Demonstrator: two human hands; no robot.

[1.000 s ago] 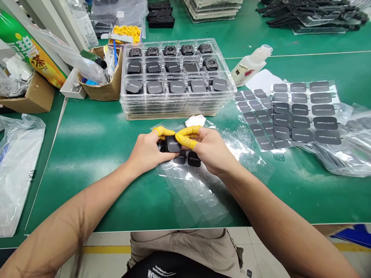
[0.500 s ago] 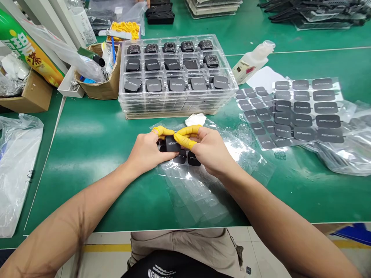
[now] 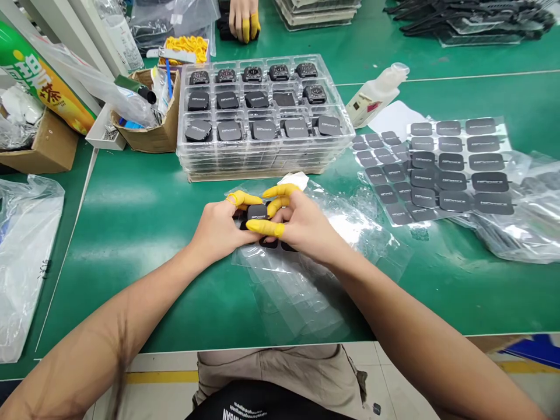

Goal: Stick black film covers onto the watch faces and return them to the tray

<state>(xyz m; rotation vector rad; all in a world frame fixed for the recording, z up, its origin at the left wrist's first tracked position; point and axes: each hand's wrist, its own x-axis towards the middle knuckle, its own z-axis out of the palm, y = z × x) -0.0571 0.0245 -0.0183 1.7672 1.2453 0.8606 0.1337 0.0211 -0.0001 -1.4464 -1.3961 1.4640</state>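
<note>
Both hands are at a black square watch case with a white-lettered film on its face. My left hand grips it from the left, a yellow finger cot on one finger along its far edge. From the right my right hand closes around the case. Its thumb, in a yellow cot, lies along the near edge, and another covered finger touches the right side. Beneath the hands, a sheet of black lettered films lies on clear plastic sheets, partly hidden by my fingers.
A stack of clear trays holding watch cases stands ahead. Right of it are a white bottle and sheets of dark films. Cardboard boxes stand left. Another person's hand rests on black items at the far side.
My right hand has shifted from pinching at the case's upper right corner to wrapping its near edge and right side. Another person's hand has come farther into view at the back.
</note>
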